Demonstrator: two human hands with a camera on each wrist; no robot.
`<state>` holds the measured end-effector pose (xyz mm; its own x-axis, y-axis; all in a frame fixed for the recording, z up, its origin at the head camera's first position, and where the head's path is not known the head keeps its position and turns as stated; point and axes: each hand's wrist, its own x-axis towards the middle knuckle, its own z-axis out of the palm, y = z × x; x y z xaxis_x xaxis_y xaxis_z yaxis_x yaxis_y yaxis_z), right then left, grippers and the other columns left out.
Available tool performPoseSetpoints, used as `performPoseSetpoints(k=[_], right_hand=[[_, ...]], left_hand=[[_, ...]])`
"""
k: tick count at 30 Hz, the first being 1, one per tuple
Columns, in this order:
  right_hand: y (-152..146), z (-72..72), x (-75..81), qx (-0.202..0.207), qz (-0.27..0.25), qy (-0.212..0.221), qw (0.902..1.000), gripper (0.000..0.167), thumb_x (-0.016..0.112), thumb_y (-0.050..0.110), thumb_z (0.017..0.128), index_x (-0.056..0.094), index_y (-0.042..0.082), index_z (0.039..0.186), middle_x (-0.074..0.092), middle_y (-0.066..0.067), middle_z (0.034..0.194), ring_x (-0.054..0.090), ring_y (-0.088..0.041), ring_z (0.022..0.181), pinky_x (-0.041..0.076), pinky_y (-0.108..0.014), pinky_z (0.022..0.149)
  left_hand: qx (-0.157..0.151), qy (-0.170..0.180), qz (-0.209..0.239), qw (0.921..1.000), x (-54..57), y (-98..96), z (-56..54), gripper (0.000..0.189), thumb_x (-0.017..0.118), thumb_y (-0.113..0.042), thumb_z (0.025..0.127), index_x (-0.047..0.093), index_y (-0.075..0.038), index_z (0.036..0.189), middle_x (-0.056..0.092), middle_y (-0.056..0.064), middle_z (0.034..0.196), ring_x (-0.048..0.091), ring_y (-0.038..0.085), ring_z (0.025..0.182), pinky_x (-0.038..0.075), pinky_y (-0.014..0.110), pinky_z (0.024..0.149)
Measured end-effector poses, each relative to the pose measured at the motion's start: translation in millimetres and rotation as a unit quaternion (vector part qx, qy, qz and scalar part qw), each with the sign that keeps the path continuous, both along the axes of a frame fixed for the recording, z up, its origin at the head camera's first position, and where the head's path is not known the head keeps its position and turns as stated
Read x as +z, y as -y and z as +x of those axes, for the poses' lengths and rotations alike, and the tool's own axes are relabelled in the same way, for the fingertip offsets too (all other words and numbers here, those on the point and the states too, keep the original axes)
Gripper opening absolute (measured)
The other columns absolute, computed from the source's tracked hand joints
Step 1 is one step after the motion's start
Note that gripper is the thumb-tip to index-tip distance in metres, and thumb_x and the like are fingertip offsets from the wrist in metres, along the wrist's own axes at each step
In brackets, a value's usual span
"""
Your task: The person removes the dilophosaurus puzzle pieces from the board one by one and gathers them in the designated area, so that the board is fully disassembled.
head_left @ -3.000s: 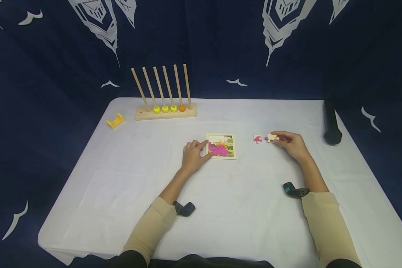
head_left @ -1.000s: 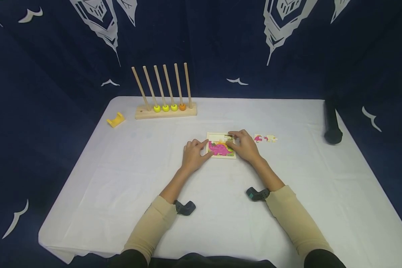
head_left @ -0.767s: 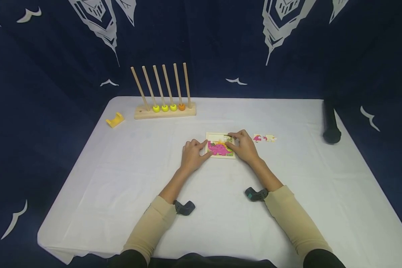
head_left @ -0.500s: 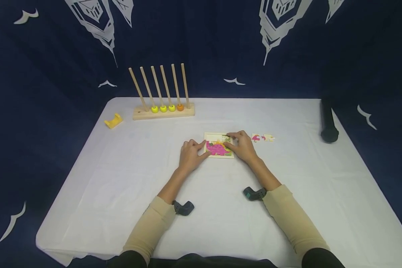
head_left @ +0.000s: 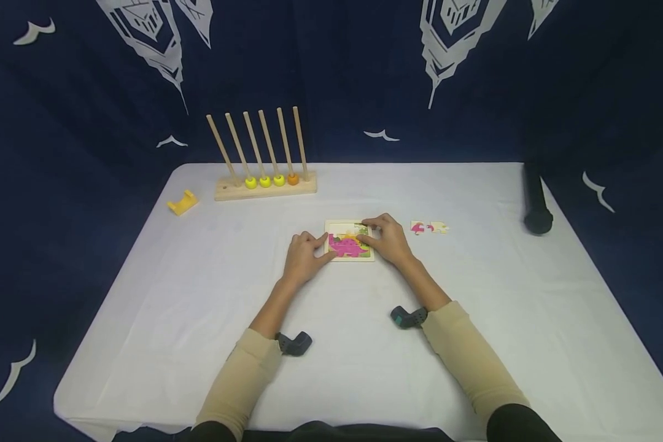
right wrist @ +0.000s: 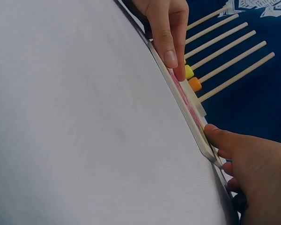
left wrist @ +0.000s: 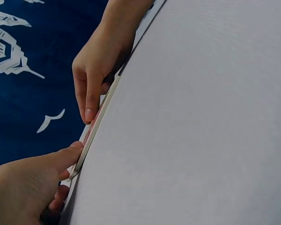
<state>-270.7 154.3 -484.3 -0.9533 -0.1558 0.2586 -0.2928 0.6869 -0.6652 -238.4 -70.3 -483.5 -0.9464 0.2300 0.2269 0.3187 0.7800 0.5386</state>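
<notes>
A small wooden-framed jigsaw puzzle (head_left: pixel 347 247) with a pink dinosaur picture lies flat on the table. At its left edge my left hand (head_left: pixel 304 256) holds the frame, thumb low and index finger higher. My right hand (head_left: pixel 391 241) is at the opposite side, thumb and index finger on the upper right part, covering some of the picture. In the left wrist view the frame (left wrist: pixel 96 126) runs edge-on between the hands, and in the right wrist view my right thumb (right wrist: pixel 215 131) lies on its top. Two loose pieces, one pink (head_left: pixel 417 228) and one cream (head_left: pixel 439 228), lie right of the puzzle.
A wooden bead stand (head_left: pixel 265 191) with upright pegs, yellow beads and an orange bead stands at the back left. Left of it lies a yellow plastic block (head_left: pixel 182 202). A black cylindrical object (head_left: pixel 537 202) sits near the table's right edge.
Three seconds ago my right hand was at the loose cream piece; it has since moved left onto the puzzle, and both loose pieces remain there. The left hand stays at the frame.
</notes>
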Motion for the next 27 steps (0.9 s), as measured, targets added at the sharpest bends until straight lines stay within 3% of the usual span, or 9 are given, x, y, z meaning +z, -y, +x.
performPoseSetpoints(k=[14,27], right_hand=[[-1.4,-2.0,0.0,0.015,0.02,-0.005,0.9997,0.043,0.073,0.036,0.078,0.066,0.009,0.111,0.053,-0.004,0.092,0.047,-0.019,0.081,0.04,-0.033,0.072],[-0.5,-3.4,4.7,0.033,0.037,-0.013,0.9987,0.041,0.073,0.036,0.079,0.065,0.009,0.109,0.05,-0.004,0.088,0.045,-0.02,0.078,0.037,-0.033,0.069]], left_hand=[[-0.013,-0.019,0.03,0.9993,-10.1,6.0,-4.0,0.054,0.071,-0.041,0.079,0.059,-0.01,0.123,0.049,0.003,0.087,0.037,0.017,0.077,0.032,0.028,0.067],[-0.008,-0.014,0.017,0.9997,-6.6,6.6,-2.7,0.055,0.07,-0.042,0.079,0.059,-0.012,0.124,0.05,0.004,0.087,0.038,0.017,0.077,0.033,0.028,0.067]])
